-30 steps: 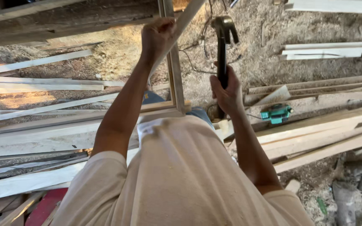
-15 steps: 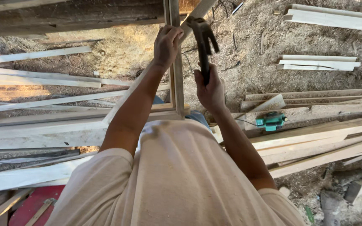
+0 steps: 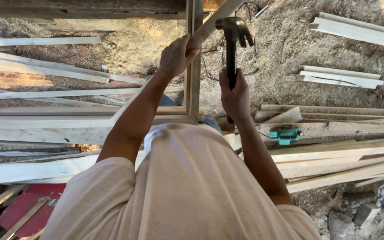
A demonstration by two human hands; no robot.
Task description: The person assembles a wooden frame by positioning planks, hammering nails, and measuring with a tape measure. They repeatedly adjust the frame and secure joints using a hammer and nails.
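Currently: left hand (image 3: 174, 57) fingers wrapped on slanted wooden strip (image 3: 210, 24) against upright frame (image 3: 195, 80); right hand (image 3: 235, 95) fingers clenched around raised claw hammer (image 3: 233, 33). Nailing step; next calls for an accurate strike.

Left hand (image 3: 175, 57): grips a slanted slat (image 3: 210, 26) against the upright post (image 3: 195, 66).
Right hand (image 3: 235, 95): closed round a hammer (image 3: 233, 40), head up beside the slat.
Ground: sawdust, loose boards (image 3: 341, 78), green tool (image 3: 285, 134).
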